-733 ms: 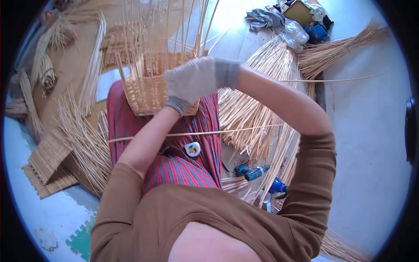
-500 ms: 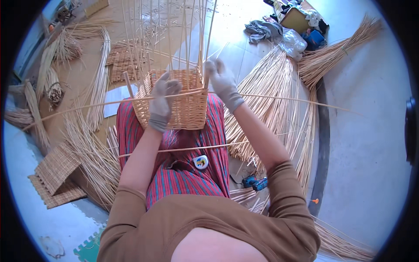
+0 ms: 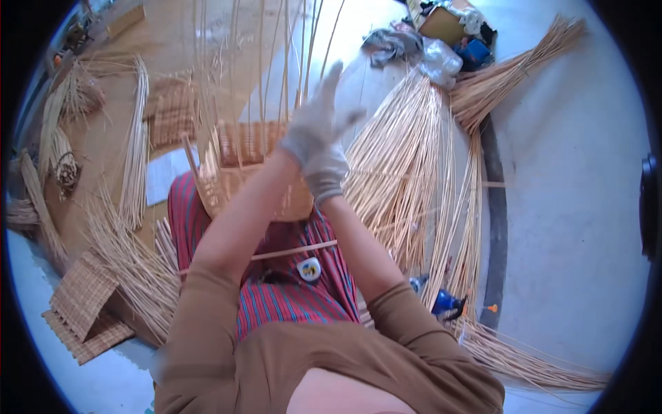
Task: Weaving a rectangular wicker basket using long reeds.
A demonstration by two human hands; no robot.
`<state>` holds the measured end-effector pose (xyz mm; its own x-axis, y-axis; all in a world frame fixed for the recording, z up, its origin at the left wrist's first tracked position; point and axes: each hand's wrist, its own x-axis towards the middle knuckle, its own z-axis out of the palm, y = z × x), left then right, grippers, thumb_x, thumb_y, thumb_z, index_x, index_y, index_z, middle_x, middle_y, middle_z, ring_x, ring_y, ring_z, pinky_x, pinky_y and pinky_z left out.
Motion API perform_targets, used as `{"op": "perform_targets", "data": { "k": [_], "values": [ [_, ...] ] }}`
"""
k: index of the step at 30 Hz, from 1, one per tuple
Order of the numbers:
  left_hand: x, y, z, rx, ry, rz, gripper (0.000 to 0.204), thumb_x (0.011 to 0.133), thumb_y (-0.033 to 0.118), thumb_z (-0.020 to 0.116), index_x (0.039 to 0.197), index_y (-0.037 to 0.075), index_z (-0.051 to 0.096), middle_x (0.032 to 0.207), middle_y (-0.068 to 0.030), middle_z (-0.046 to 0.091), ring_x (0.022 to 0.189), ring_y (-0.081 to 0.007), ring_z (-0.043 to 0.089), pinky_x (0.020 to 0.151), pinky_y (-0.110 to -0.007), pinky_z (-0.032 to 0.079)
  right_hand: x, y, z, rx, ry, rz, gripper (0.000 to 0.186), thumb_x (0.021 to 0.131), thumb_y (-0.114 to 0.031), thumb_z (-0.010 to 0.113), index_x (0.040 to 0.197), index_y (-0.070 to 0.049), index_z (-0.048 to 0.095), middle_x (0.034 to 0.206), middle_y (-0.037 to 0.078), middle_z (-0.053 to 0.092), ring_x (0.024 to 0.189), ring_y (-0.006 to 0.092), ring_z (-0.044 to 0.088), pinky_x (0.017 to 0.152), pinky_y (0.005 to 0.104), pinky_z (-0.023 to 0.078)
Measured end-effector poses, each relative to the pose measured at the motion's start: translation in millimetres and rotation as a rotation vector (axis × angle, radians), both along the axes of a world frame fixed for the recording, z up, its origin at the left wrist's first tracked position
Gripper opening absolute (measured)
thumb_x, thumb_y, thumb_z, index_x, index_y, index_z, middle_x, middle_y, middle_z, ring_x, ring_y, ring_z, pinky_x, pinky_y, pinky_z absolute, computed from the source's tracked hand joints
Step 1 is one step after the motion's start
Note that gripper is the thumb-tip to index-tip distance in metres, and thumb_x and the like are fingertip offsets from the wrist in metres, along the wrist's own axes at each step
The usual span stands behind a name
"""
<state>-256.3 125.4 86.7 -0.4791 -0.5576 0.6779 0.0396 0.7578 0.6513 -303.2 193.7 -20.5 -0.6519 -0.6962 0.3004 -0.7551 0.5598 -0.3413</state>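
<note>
A half-woven wicker basket (image 3: 238, 141) rests on my lap, with tall upright canes (image 3: 261, 83) rising from its rim. My left hand (image 3: 312, 127), in a pale glove, has crossed to the basket's right corner with its fingers stretched out and apart. Just below it and partly behind it, my right hand (image 3: 325, 171) is gloved too; its fingers are hidden and smeared by motion. A faint, blurred cane runs off to the right from beside my right hand; whether either hand touches it does not show. My forearms hide much of the basket's front.
Across the striped cloth (image 3: 289, 303) on my lap lie a loose cane (image 3: 293, 251) and a white tape measure (image 3: 309, 269). A fan of cane (image 3: 407, 165) spreads to the right, near a blue power drill (image 3: 447, 302). Woven panels (image 3: 83, 290) lie at left.
My left hand has swung right and up from the basket's front to its right corner, overlapping my right hand, which has moved down and left. The view has shifted slightly.
</note>
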Motion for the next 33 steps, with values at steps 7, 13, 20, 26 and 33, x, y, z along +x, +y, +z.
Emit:
{"op": "perform_targets", "data": {
  "k": [7,13,20,26,33],
  "values": [
    [207.1,92.2,-85.7,0.243,-0.660,-0.370,0.066,0.082,0.036,0.075,0.138,0.008,0.052,0.134,-0.0180,0.058,0.123,-0.0313,0.056,0.108,-0.042,0.041,11.7,8.4,36.4,-0.041,-0.304,-0.024,0.041,0.085,-0.032,0.070,0.116,-0.009,0.054,0.100,0.019,0.068,0.090,0.0390,0.067,0.079,0.0470,0.052],
    [291.1,91.8,-115.1,0.027,-0.688,0.251,0.009,0.084,0.025,0.068,0.087,0.017,0.070,0.075,-0.0069,0.065,0.077,-0.0282,0.064,0.100,-0.048,0.040,88.8,76.5,67.7,-0.535,-0.022,0.628,0.056,0.080,-0.019,0.076,0.130,-0.004,0.054,0.108,0.015,0.064,0.108,0.0355,0.060,0.093,0.0446,0.048],
    [351.4,10.9,-111.1,-0.046,-0.226,0.398,0.005,0.078,0.006,0.059,0.077,0.006,0.064,0.075,-0.0111,0.064,0.071,-0.0290,0.062,0.067,-0.038,0.049,21.8,116.1,63.6,-0.310,0.131,0.537,0.009,0.082,-0.015,0.064,0.085,-0.015,0.072,0.078,0.009,0.067,0.071,0.0271,0.065,0.066,0.0432,0.051],
    [303.4,21.0,-78.3,0.065,-0.217,0.380,0.010,0.091,0.005,0.063,0.100,0.004,0.066,0.086,-0.0095,0.067,0.081,-0.0193,0.065,0.077,-0.031,0.052,49.7,117.7,65.1,-0.086,-0.091,0.662,0.022,0.080,-0.011,0.070,0.101,-0.015,0.073,0.086,0.009,0.065,0.084,0.0281,0.066,0.072,0.0372,0.052],
    [294.7,14.6,-123.4,0.712,0.145,0.395,0.034,0.097,0.001,0.056,0.131,0.003,0.054,0.117,-0.0087,0.067,0.070,-0.0055,0.057,0.058,-0.021,0.049,42.8,101.9,69.3,-0.012,0.176,0.528,0.036,0.088,-0.044,0.066,0.093,-0.008,0.062,0.080,0.013,0.058,0.072,0.0340,0.060,0.063,0.0436,0.047]
  ]
}}
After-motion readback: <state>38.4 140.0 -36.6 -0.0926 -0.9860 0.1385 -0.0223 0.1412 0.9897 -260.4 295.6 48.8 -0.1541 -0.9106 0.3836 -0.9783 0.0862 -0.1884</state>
